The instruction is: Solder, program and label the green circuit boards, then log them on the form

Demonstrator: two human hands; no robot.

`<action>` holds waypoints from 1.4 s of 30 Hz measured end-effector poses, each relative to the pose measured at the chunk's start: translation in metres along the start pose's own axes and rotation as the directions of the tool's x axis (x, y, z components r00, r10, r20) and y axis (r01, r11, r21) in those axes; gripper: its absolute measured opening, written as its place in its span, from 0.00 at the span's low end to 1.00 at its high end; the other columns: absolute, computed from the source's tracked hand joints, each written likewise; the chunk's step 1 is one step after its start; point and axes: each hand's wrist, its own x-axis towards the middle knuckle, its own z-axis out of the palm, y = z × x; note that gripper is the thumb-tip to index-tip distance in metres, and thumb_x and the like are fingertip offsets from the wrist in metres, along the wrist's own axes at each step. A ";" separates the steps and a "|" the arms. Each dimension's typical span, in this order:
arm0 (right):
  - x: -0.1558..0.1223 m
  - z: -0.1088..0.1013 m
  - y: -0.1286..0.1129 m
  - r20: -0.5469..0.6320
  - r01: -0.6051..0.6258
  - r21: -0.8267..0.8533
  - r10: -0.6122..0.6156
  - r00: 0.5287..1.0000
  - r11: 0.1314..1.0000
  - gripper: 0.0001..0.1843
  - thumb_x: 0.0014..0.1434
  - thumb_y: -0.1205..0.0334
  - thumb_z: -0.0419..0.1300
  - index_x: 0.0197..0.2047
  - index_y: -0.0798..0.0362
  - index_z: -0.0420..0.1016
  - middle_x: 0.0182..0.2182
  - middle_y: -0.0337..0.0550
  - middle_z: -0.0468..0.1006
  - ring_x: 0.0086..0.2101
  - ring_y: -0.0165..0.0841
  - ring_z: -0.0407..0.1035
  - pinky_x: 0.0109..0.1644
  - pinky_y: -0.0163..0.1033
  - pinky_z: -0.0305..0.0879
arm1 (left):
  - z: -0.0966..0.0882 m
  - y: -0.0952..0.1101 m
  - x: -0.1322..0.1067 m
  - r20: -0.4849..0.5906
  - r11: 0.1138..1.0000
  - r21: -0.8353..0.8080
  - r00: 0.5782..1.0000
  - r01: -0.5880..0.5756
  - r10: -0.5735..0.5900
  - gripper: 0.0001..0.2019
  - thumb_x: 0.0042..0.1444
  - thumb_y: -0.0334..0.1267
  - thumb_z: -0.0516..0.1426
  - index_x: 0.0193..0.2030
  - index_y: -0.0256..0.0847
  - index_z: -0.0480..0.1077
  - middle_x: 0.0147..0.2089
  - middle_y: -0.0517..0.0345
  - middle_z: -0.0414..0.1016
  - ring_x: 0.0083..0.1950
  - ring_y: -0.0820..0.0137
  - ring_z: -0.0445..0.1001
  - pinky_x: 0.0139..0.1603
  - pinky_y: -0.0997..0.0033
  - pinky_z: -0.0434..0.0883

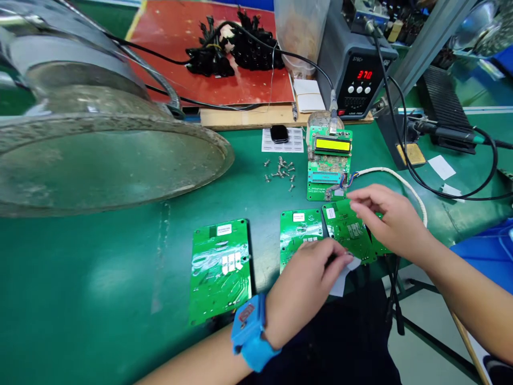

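My left hand (310, 280), with a blue strap on its wrist, pinches a small white paper sheet (340, 286) above the bench's front edge. Under and beyond that hand lies a green circuit board (294, 227) bearing a white label. My right hand (385, 214) hovers over another green circuit board (340, 230), its thumb and fingertips drawn close together; whatever may be between them is too small to make out. A third green circuit board (220, 267) rests apart on the left. Part of a further board (382, 247) shows beneath my right hand.
Behind the boards stands a programmer board (329, 177) with a lit yellow display and a cable. Loose metal screws (282, 168) lie beside it. A large metal hood (120, 160) overhangs the left. At the back are a soldering station (356, 80) and a soldering iron (452, 133).
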 end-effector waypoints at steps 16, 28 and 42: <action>-0.064 0.008 -0.012 0.174 -0.242 0.458 0.181 0.968 0.855 0.05 0.58 0.66 0.56 0.30 0.53 0.67 0.28 0.35 0.69 0.31 0.26 0.64 0.36 0.33 0.62 | 0.005 0.003 0.005 -0.072 0.996 -0.007 0.993 -0.091 0.090 0.15 0.51 0.50 0.58 0.20 0.44 0.68 0.17 0.68 0.67 0.17 0.76 0.61 0.20 0.77 0.60; -0.052 -0.037 0.024 0.348 -0.490 0.497 0.353 0.869 0.716 0.05 0.56 0.61 0.60 0.33 0.53 0.73 0.28 0.36 0.73 0.29 0.26 0.66 0.32 0.32 0.63 | 0.024 0.016 0.037 -0.070 0.955 0.148 0.961 -0.256 0.269 0.17 0.55 0.53 0.56 0.23 0.43 0.69 0.18 0.67 0.68 0.18 0.77 0.61 0.21 0.78 0.61; -0.070 -0.024 0.026 0.278 -0.362 0.417 0.262 0.924 0.834 0.06 0.62 0.65 0.51 0.32 0.52 0.64 0.31 0.37 0.67 0.33 0.27 0.62 0.36 0.34 0.60 | 0.028 0.017 0.043 0.094 0.989 0.063 0.987 -0.133 0.127 0.09 0.48 0.42 0.64 0.26 0.42 0.70 0.19 0.71 0.66 0.20 0.79 0.62 0.20 0.80 0.58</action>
